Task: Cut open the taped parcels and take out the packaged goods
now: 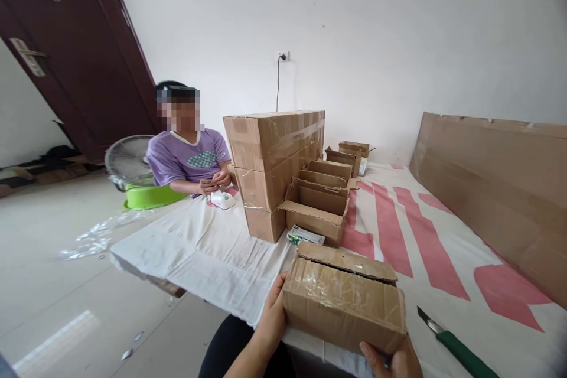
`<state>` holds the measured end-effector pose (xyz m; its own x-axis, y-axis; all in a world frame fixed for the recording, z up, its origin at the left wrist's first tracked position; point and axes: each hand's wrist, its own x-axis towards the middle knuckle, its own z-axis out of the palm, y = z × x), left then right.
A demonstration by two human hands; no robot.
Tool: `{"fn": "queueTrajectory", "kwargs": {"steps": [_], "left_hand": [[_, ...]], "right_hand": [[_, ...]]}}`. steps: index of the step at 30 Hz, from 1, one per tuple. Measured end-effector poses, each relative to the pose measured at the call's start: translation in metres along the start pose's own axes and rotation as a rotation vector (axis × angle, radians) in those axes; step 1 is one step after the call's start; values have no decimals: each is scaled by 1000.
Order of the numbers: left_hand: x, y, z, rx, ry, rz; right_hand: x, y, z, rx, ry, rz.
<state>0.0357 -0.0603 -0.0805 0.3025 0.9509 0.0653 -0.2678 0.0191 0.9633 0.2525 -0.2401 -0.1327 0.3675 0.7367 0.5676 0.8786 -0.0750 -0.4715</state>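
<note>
Between my two hands is a taped cardboard box point(343, 301) at the table's near edge, its top flaps slightly parted along a dark gap. My left hand point(275, 313) presses against the box's left end, fingers partly hidden behind it. At the lower right corner, my right hand point(396, 360) grips the box with the thumb on its front face. A utility knife point(460, 345) with a green handle lies to the right, blade out and pointing away from me. Just beyond the box is a small white and green packet point(305, 236).
Stacked taped cartons point(274, 171) rise mid-table, beside a row of open boxes point(316, 207). A large cardboard panel point(491, 189) stands at the right on the cloth-covered table point(212, 254). Across it sits a person in a purple shirt point(190, 159), hands near a white object point(222, 199).
</note>
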Motion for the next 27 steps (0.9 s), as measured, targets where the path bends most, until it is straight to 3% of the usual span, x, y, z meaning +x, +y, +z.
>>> {"fn": "queueTrajectory", "kwargs": {"steps": [8, 11, 15, 18, 21, 24, 27], "left_hand": [[-3, 4, 2, 54, 23, 27], [-10, 23, 0, 109, 17, 77], [-21, 54, -9, 201, -131, 235], [-23, 60, -12, 231, -166, 276], [-22, 53, -13, 243, -145, 278], [-25, 49, -13, 208, -161, 319], [-30, 54, -15, 114, -247, 346]], "right_hand": [[4, -4, -3, 66, -11, 22], [3, -10, -9, 178, -28, 98], [4, -35, -35, 241, 90, 193], [10, -55, -53, 222, 122, 113], [13, -65, -60, 194, 144, 86], [12, -60, -64, 185, 182, 24], [12, -47, -75, 201, 156, -195]]}}
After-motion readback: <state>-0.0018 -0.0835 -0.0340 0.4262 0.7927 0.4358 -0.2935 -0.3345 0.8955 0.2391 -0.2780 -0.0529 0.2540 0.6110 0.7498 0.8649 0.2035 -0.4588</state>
